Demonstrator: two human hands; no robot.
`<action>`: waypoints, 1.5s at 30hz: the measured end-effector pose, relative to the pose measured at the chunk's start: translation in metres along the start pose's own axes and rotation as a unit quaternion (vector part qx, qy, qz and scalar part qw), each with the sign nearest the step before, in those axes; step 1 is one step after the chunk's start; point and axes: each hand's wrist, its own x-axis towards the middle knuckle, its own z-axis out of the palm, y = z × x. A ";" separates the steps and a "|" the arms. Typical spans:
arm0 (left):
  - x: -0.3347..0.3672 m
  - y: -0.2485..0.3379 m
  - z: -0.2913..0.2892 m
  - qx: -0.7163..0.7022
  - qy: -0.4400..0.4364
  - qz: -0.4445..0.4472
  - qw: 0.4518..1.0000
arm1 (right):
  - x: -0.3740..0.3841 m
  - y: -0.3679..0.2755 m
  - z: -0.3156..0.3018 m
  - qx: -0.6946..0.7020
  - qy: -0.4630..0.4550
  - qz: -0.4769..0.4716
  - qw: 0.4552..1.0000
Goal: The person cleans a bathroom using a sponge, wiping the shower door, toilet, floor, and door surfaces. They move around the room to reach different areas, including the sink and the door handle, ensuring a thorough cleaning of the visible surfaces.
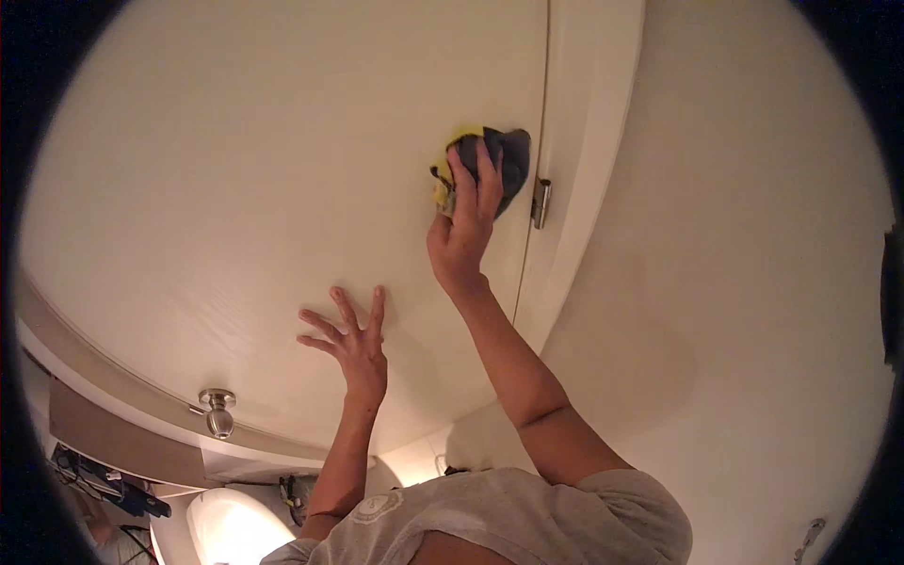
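A bunched grey and yellow cloth [513,165] lies against the pale door [282,169], close to its hinged edge. My right hand [463,217] presses it there, fingers stretched over the dark side; a yellow part shows at the top and left. Lower and to the left, my left hand [353,348] rests its spread fingertips on the door and holds nothing. Just right of the cloth sits a metal hinge [540,203] on the door's edge.
A round metal doorknob [217,414] sticks out at the lower left. Beyond it are a bright white rounded fixture [235,527] and a dark shelf-like clutter of cables [104,480]. A plain wall [734,282] runs along the right, with a metal fitting [810,537] low down.
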 end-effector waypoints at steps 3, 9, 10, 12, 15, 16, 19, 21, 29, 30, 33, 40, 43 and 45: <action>-0.001 -0.002 0.002 -0.030 -0.018 -0.002 0.999 | -0.035 0.018 0.000 0.028 -0.039 -0.046 0.998; 0.000 -0.002 0.004 -0.028 0.010 0.004 1.000 | -0.099 0.033 -0.021 0.014 -0.189 -0.073 0.979; -0.001 -0.002 0.003 -0.032 0.006 0.000 0.999 | -0.076 0.030 -0.016 0.014 -0.168 -0.077 0.983; -0.001 -0.004 -0.003 -0.035 0.000 -0.004 0.999 | -0.011 0.021 -0.003 0.004 -0.096 -0.107 0.990; -0.005 -0.009 -0.001 -0.006 -0.012 -0.009 1.000 | 0.114 0.007 0.011 0.020 -0.004 -0.194 0.981; -0.004 -0.006 -0.001 -0.010 -0.007 -0.004 1.000 | 0.160 0.002 0.013 0.010 0.032 -0.217 0.976; 0.003 0.005 0.002 -0.022 0.013 0.006 1.000 | 0.238 -0.024 0.015 0.013 0.061 -0.276 0.959; 0.001 0.001 0.001 -0.019 0.019 0.008 1.000 | 0.230 -0.036 0.026 0.015 0.016 -0.305 0.952; -0.003 -0.009 0.004 -0.036 0.008 0.015 0.999 | 0.016 0.002 0.020 -0.051 -0.304 -0.540 0.784; -0.003 -0.008 0.006 -0.049 0.015 0.013 0.999 | 0.031 -0.003 0.020 -0.054 -0.311 -0.556 0.769; -0.009 -0.012 0.008 -0.013 0.025 0.013 1.000 | 0.105 -0.039 0.050 -0.017 -0.273 -0.462 0.843; -0.008 -0.003 0.003 -0.031 0.032 0.020 0.999 | 0.284 -0.157 0.079 0.056 -0.043 -0.438 0.896; -0.010 -0.011 -0.002 -0.024 0.000 0.017 1.000 | 0.219 -0.174 0.116 0.116 -0.080 -0.500 0.855; -0.014 -0.013 -0.012 -0.026 -0.048 0.016 0.998 | 0.136 -0.166 0.127 0.147 -0.206 -0.523 0.814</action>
